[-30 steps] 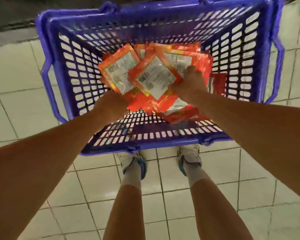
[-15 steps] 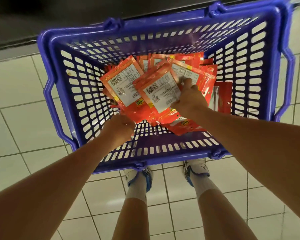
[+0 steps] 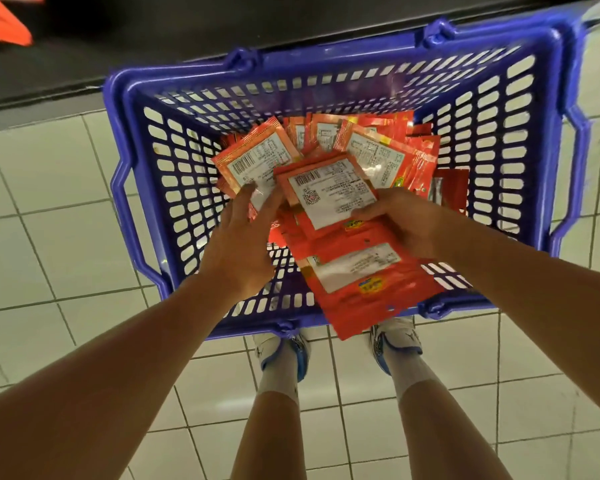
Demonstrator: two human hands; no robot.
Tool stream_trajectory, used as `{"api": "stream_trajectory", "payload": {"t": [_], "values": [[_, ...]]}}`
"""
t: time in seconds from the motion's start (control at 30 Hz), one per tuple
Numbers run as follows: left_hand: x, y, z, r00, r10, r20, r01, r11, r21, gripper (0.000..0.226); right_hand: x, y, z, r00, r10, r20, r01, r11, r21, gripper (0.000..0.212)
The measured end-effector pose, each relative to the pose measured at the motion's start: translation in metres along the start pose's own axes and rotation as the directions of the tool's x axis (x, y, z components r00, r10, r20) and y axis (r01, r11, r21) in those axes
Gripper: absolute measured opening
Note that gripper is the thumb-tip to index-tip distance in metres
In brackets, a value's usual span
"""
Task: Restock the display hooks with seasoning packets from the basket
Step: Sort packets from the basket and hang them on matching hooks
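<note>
From the head camera you are looking straight down into a blue plastic basket (image 3: 146, 216) with slotted walls, standing on a pale tiled floor (image 3: 49, 174) just ahead of your two white shoes (image 3: 284, 351). A heap of red seasoning packets (image 3: 388, 157) lies in the far half of the basket, most with their white printed backs up. Your right hand (image 3: 406, 223) grips a stack of packets (image 3: 329, 202), thumb curled over the white label of the top one and the other fingers hidden beneath; the stack slants down toward you and its lowest packet (image 3: 357, 282) overhangs the basket's near rim. Your left hand (image 3: 243, 237) is spread with straight fingers, the fingertips (image 3: 248, 192) touching the left edge of that stack and a tilted packet (image 3: 253, 161) beside it, holding nothing. An orange-red shape (image 3: 0, 20), blurred, shows at the top left corner against dark shelving
</note>
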State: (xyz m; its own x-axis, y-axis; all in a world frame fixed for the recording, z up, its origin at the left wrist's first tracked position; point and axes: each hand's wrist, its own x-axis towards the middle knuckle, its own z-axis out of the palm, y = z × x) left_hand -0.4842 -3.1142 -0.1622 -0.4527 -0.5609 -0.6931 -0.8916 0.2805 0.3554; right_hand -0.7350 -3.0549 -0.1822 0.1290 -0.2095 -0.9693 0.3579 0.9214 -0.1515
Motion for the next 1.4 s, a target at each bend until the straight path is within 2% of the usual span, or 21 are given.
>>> {"api": "stream_trajectory", "payload": {"t": [0.03,0.1,0.17,0.23,0.3,0.33,0.4,0.47,0.53,0.63,0.67,0.73,0.8,0.87,0.9,1.0,1.03,1.1,1.17,1.23,1.4], "values": [[-0.002,0.003,-0.004,0.998,0.055,-0.017,-0.054,0.997,0.057,0.114,-0.007,-0.005,-0.001,0.998,0.045,0.04,-0.046,0.999,0.024,0.046],[-0.004,0.011,-0.01,0.984,0.167,-0.059,-0.162,0.984,0.076,0.102,-0.02,-0.013,0.0,0.993,0.095,0.063,-0.095,0.995,-0.005,0.049],[-0.004,0.021,-0.016,0.963,0.256,-0.08,-0.255,0.967,0.02,0.08,-0.031,-0.018,0.004,0.989,0.132,0.059,-0.13,0.991,-0.039,0.047],[-0.005,0.031,-0.023,0.959,0.277,-0.066,-0.283,0.954,-0.102,0.062,-0.043,-0.024,0.009,0.995,0.092,0.046,-0.09,0.994,-0.058,0.033],[-0.009,0.04,-0.03,0.977,0.2,-0.07,-0.212,0.932,-0.293,0.043,-0.052,-0.032,0.01,1.0,-0.018,0.025,0.018,1.0,-0.01,0.018],[-0.011,0.045,-0.034,0.988,0.141,-0.055,-0.152,0.922,-0.357,0.038,-0.055,-0.037,0.01,0.997,-0.068,-0.019,0.069,0.997,0.018,0.021],[-0.016,0.052,-0.042,0.999,0.042,0.016,-0.032,0.904,-0.426,0.028,-0.064,-0.043,0.004,0.997,-0.061,-0.05,0.065,0.995,0.073,0.04],[-0.023,0.058,-0.05,0.995,0.012,0.1,0.041,0.86,-0.509,0.02,-0.077,-0.047,-0.001,1.0,-0.017,-0.007,0.017,0.999,0.052,0.057],[-0.034,0.066,-0.057,0.991,-0.016,0.134,0.094,0.795,-0.6,0.017,-0.091,-0.046,-0.002,0.997,-0.068,0.026,0.069,0.997,-0.02,0.05],[-0.05,0.079,-0.067,0.994,-0.05,0.101,0.106,0.718,-0.688,0.014,-0.118,-0.046,0.004,0.98,-0.1,0.171,0.125,0.982,-0.145,0.037],[-0.057,0.083,-0.071,0.995,-0.055,0.082,0.098,0.676,-0.73,0.015,-0.123,-0.047,0.005,0.976,-0.124,0.18,0.157,0.97,-0.187,0.034],[-0.068,0.09,-0.08,0.992,-0.106,0.062,0.111,0.554,-0.825,0.014,-0.135,-0.05,0.004,0.974,-0.213,0.082,0.226,0.952,-0.206,0.033],[-0.08,0.093,-0.089,0.974,-0.217,0.063,0.16,0.467,-0.87,0.008,-0.151,-0.052,-0.002,0.973,-0.231,0.002,0.23,0.967,-0.105,0.023],[-0.092,0.093,-0.102,0.963,-0.264,0.052,0.161,0.411,-0.897,0.009,-0.172,-0.053,-0.01,0.994,-0.103,0.042,0.098,0.989,0.108,0.01],[-0.097,0.093,-0.109,0.967,-0.254,0.038,0.136,0.381,-0.914,0.009,-0.184,-0.054,-0.012,0.998,-0.038,0.055,0.03,0.99,0.138,0.006],[-0.116,0.099,-0.135,0.974,-0.228,-0.008,0.071,0.332,-0.941,0.01,-0.215,-0.061,-0.013,0.998,0.031,0.055,-0.038,0.99,0.136,0.019],[-0.122,0.102,-0.144,0.974,-0.226,-0.022,0.055,0.328,-0.943,0.011,-0.227,-0.065,-0.008,0.998,0.028,0.051,-0.037,0.984,0.175,0.023],[-0.134,0.11,-0.162,0.978,-0.205,-0.044,0.019,0.298,-0.954,0.013,-0.249,-0.074,0.005,0.997,-0.002,0.082,-0.019,0.969,0.245,0.015],[-0.148,0.12,-0.182,0.984,-0.168,-0.061,-0.018,0.246,-0.969,0.015,-0.266,-0.084,0.016,0.989,-0.048,0.143,0.006,0.96,0.28,0.026],[-0.162,0.13,-0.202,0.985,-0.151,-0.082,-0.047,0.224,-0.974,0.014,-0.28,-0.096,0.025,0.987,-0.069,0.147,0.031,0.968,0.25,0.031],[-0.198,0.153,-0.244,0.977,-0.17,-0.132,-0.098,0.192,-0.976,0.017,-0.323,-0.117,0.04,0.994,-0.099,0.041,0.091,0.983,0.159,0.046]]}}
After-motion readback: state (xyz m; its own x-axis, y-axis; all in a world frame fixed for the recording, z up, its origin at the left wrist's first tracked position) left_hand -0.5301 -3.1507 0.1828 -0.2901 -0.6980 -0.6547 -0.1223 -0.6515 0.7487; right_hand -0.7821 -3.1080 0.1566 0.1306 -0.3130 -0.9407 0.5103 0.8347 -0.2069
